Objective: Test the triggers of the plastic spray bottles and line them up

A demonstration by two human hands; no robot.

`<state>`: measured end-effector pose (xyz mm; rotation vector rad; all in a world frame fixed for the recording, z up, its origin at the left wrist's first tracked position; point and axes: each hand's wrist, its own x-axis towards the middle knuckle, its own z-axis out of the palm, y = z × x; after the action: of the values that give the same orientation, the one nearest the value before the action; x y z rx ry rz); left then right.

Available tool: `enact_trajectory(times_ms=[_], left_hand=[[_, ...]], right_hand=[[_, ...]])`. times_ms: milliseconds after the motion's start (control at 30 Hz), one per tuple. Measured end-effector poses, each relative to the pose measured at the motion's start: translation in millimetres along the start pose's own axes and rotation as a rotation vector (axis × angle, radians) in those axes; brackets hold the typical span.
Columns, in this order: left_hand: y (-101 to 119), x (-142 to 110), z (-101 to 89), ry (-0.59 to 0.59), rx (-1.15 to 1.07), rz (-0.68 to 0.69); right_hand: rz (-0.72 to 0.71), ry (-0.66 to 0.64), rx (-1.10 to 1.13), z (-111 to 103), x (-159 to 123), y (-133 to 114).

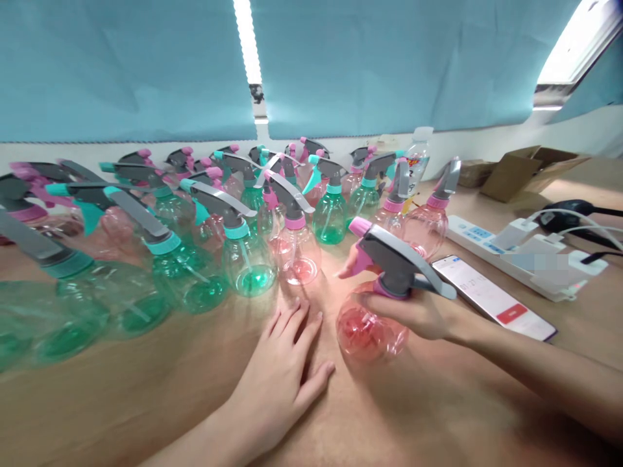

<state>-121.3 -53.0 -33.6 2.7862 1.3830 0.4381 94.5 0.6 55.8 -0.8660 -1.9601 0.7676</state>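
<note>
My right hand [413, 311] is wrapped around the neck of a clear pink spray bottle [372, 331] with a grey and pink trigger head. The bottle is slightly tilted, and I cannot tell whether its base touches the table. Flat on the wooden table [195, 395] lies my left hand [282, 360], fingers spread, holding nothing. Just beyond its fingertips stand another pink spray bottle [299, 259] and a green spray bottle [249, 272] with a turquoise collar.
Several more green and pink spray bottles crowd the left and back. A lit phone [491, 295] lies right of my right hand, near a white power strip [516, 259] with plugs and cables. Farther back are a cardboard box [530, 168] and a labelled clear bottle [418, 155].
</note>
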Motion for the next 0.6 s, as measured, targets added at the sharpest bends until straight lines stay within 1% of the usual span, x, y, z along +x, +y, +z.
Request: enact_trajectory(times_ms=[133, 433, 600], left_hand=[[0.6, 0.4, -0.4, 0.004, 0.007, -0.003], [1.9, 2.3, -4.1, -0.013, 0.011, -0.001], [4.6, 5.1, -9.9, -0.069, -0.001, -0.028]], right_hand=[[0.003, -0.011, 0.057, 1.5, 3.2, 5.6], [0.024, -0.038, 0.006, 5.1, 1.6, 7.9], [0.004, -0.046, 0.06, 6.0, 0.9, 11.3]])
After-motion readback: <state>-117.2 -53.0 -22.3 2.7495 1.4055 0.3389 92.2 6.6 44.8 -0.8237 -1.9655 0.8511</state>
